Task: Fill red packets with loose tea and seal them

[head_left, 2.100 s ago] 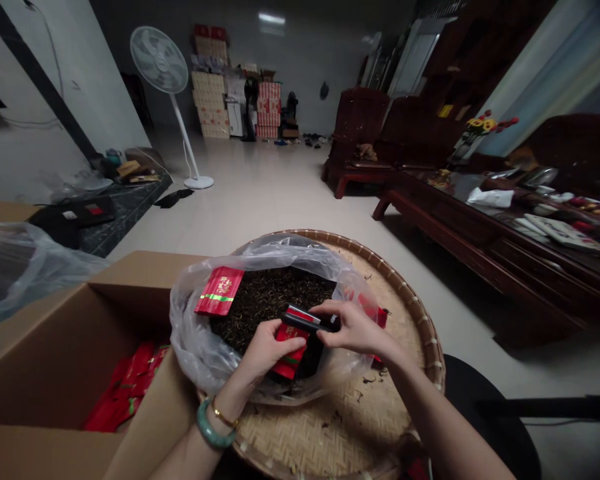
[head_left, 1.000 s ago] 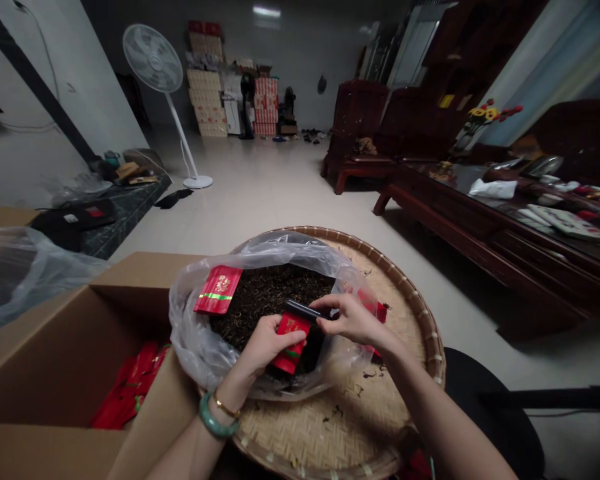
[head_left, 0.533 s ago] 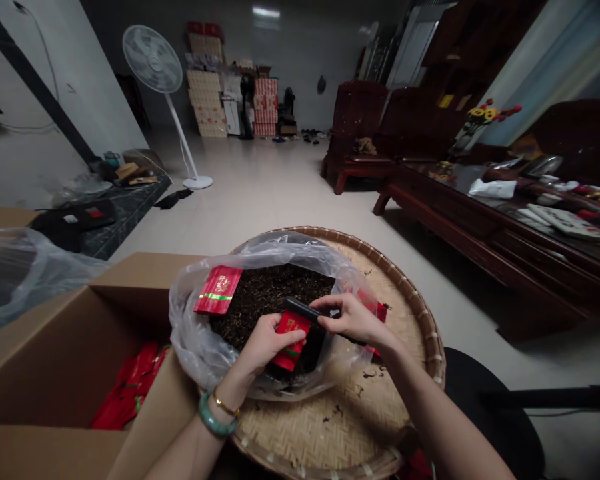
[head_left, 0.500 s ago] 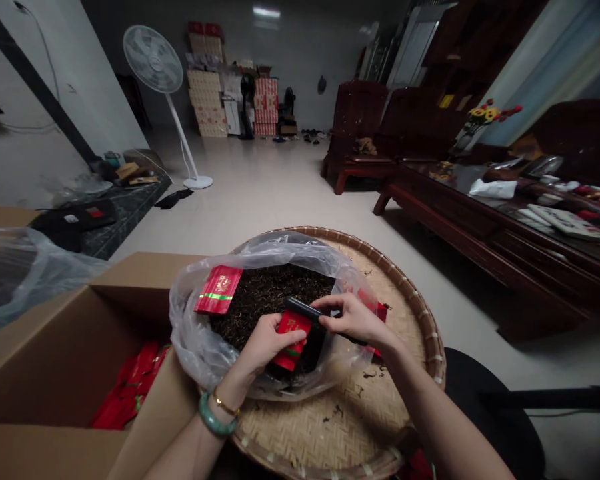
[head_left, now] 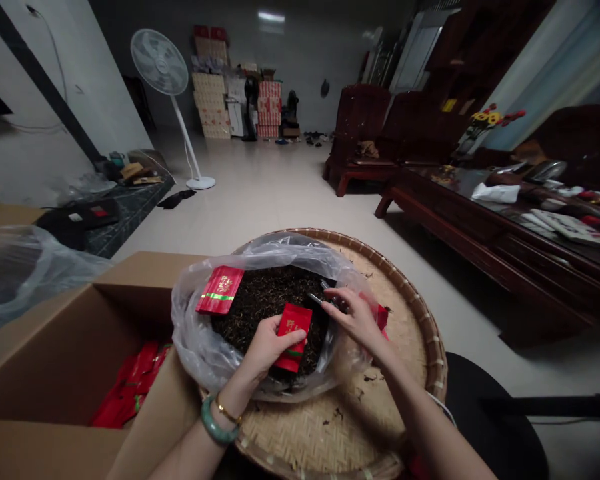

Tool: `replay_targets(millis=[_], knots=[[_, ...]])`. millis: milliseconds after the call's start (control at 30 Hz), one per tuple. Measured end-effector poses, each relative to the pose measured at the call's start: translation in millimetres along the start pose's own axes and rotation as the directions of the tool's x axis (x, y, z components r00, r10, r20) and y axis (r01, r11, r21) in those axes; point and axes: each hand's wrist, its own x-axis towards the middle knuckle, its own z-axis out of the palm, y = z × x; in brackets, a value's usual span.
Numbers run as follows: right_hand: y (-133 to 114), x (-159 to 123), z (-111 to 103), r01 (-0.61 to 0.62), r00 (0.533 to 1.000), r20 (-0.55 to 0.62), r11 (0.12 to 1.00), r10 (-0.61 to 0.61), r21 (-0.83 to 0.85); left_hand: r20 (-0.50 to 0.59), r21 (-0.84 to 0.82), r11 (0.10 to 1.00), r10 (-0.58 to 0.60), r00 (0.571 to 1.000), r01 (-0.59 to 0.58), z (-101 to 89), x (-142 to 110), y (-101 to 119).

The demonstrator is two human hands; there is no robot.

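Observation:
My left hand [head_left: 266, 348] pinches a small red packet [head_left: 294, 321] with gold print and a green stripe, upright over a plastic bag [head_left: 193, 353] of dark, twisted tea leaves [head_left: 260, 293]. In my right hand [head_left: 353, 315] is a black hand-held bag sealer [head_left: 316, 298], its two narrow jaws apart, just right of the packet's top edge and not touching it. My fingers hide most of its body. Another red packet [head_left: 221, 289] lies on the bag's left rim. More red packets [head_left: 383, 317] show partly behind my right hand.
The bag stands on a round woven bamboo tray [head_left: 320, 433] with scattered leaf bits. At left is an open cardboard box [head_left: 35, 360] with several red packets [head_left: 130, 387] inside. A black round base [head_left: 500, 427] stands at right. A dark wooden table [head_left: 460, 227] is farther off.
The sealer's jaws, earlier closed across the packet's top edge, have opened and moved right, away from it. My left hand keeps the packet in nearly the same place.

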Motion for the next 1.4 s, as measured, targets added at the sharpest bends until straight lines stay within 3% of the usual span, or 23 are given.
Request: replay_targets(millis=[67,167,367,600,700,767,800,867,933,967,1033,1067,1133,1267,1400], knots=[[-15.3,-1.8,9.7,-0.030,0.997,0.075,0.983,0.017,0.181,0.004,-0.007,1.000,0.018,1.000,-0.018,2.4,0.4,0.8],[-28.8,-2.1,20.8,-0.095,0.989,0.135,0.948,0.055,0.304,0.006,-0.065,0.997,0.042,0.999,-0.041,3.2,2.8,4.6],[-32.2,-1.1,24.4,-0.184,0.971,0.211,0.908,0.109,0.377,-0.029,-0.074,0.992,0.097,0.995,-0.099,-1.1,8.7,9.7],[-32.2,-9.7,26.7,-0.365,0.911,0.363,0.794,0.197,0.486,-0.004,-0.146,0.989,0.028,1.000,-0.028,-1.4,5.7,8.7],[-23.7,-5.6,17.5,-0.391,0.920,0.251,0.753,0.301,0.529,-0.036,-0.115,0.992,0.052,0.998,-0.056,-6.8,6.7,7.3],[-24.8,3.3,10.5,-0.350,0.921,0.078,0.726,0.381,0.592,-0.144,0.048,0.982,0.190,0.971,-0.185,-13.9,9.1,4.8],[-30.2,8.7,8.3,-0.310,0.918,0.003,0.711,0.398,0.631,-0.198,0.202,0.944,0.302,0.932,-0.262,-18.4,10.7,3.4],[-52.4,19.4,8.4,-0.236,0.926,-0.032,0.646,0.375,0.726,-0.221,0.572,0.746,0.540,0.812,-0.341,-29.2,14.7,1.9],[-84.6,28.2,13.9,-0.246,0.960,0.126,0.537,0.250,0.807,-0.170,0.820,0.500,0.676,0.717,-0.277,-42.5,19.4,4.2],[-100.4,31.5,17.7,-0.284,0.959,0.241,0.491,0.149,0.824,-0.181,0.890,0.414,0.707,0.684,-0.192,-50.2,21.8,7.2],[-123.1,36.1,25.2,-0.353,0.922,0.387,0.423,0.008,0.834,-0.189,0.914,0.377,0.721,0.667,-0.149,-67.2,26.4,15.6],[-127.5,37.3,28.4,-0.351,0.924,0.381,0.406,0.006,0.844,-0.198,0.925,0.358,0.741,0.642,-0.128,-76.3,28.4,20.2],[-121.2,37.3,33.2,-0.337,0.939,0.337,0.410,0.075,0.848,-0.182,0.974,0.225,0.790,0.585,0.000,-93.8,31.7,27.2],[-76.9,29.2,38.5,-0.405,0.914,0.343,0.463,0.215,0.789,-0.116,0.992,0.054,0.730,0.674,0.113,-115.7,36.6,28.9],[-49.6,17.9,40.3,-0.453,0.892,0.372,0.483,0.259,0.749,-0.113,0.990,0.014,0.679,0.725,0.142,-118.6,39.3,27.2]])
